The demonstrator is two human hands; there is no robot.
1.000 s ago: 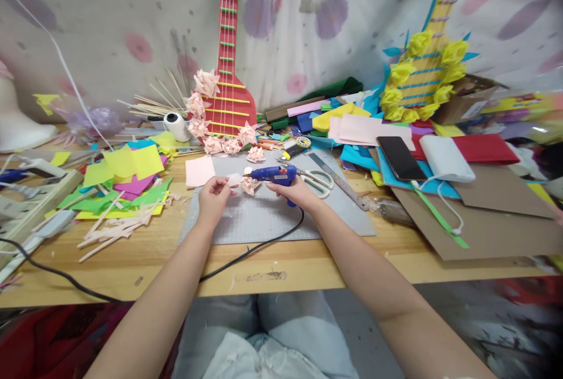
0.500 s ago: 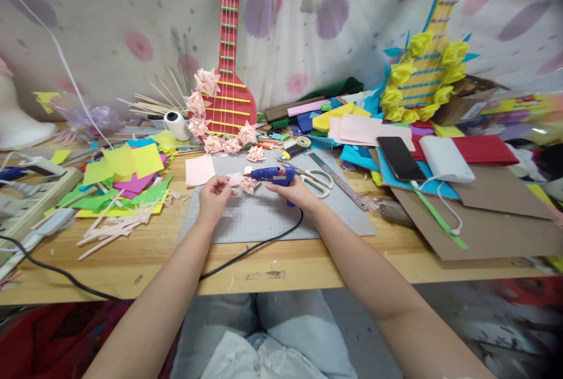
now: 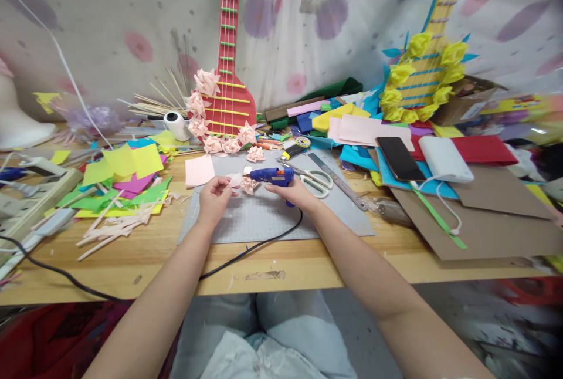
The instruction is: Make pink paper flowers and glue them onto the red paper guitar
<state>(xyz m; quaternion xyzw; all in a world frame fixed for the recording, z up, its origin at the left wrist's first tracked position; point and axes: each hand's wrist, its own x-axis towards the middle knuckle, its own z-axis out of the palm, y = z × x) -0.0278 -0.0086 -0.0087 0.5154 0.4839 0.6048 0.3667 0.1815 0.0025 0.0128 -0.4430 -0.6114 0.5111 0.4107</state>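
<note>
A small pale pink paper petal [image 3: 236,180] is pinched in the fingers of my left hand [image 3: 214,196]. My right hand [image 3: 297,191] is wrapped round a blue hot glue gun [image 3: 271,175], whose nozzle points left, close to the petal; whether they touch I cannot tell. Just beneath the gun lies a pink paper flower [image 3: 249,186] on the grey cutting mat [image 3: 246,223]. A second pink flower [image 3: 255,154] rests farther back. Behind it stands a red paper-covered guitar model [image 3: 227,110] edged with pink flowers.
Scissors [image 3: 319,184] and a metal ruler [image 3: 338,180] lie right of my hands. Pink paper squares [image 3: 199,171] sit to the left. A black cord [image 3: 264,243] crosses the table front. Cardboard sheets [image 3: 440,223], a phone [image 3: 399,158] and a power bank [image 3: 446,158] occupy the right.
The glue gun has shifted very slightly to the left, and the petal in my left hand has tilted a little. Everything else looks the same.
</note>
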